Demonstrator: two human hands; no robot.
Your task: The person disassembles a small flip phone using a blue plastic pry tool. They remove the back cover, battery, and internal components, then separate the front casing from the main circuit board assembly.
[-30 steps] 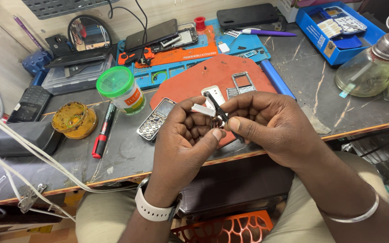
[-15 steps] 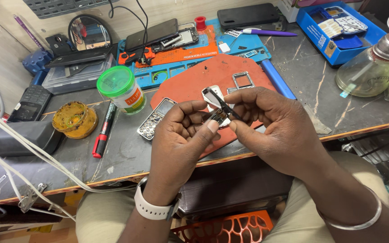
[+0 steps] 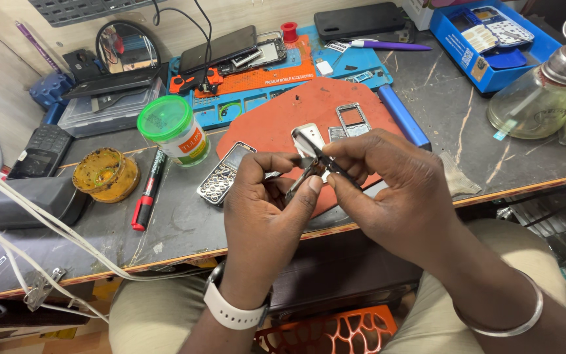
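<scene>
My left hand (image 3: 266, 203) and my right hand (image 3: 388, 187) meet above the front edge of the workbench. Between their fingertips I hold a small silver phone housing part (image 3: 307, 141). My right hand also pinches a thin dark tool (image 3: 333, 168) against that part. Beneath them lies a red work mat (image 3: 276, 124). A small keypad phone (image 3: 221, 176) rests on the mat's left edge, just left of my left hand. A silver phone frame (image 3: 353, 120) lies on the mat beyond my right hand.
A green-lidded jar (image 3: 171, 130), a red marker (image 3: 147, 193) and a yellow flux tin (image 3: 105, 174) sit to the left. Behind are a blue and orange repair mat (image 3: 266, 78) with phones, a round mirror (image 3: 127, 47), a blue box (image 3: 486, 33) and a glass bottle (image 3: 545, 92). White cables (image 3: 27, 236) cross the left.
Both hands have shifted slightly up and away with the part. The tool in my right hand has turned a little against it.
</scene>
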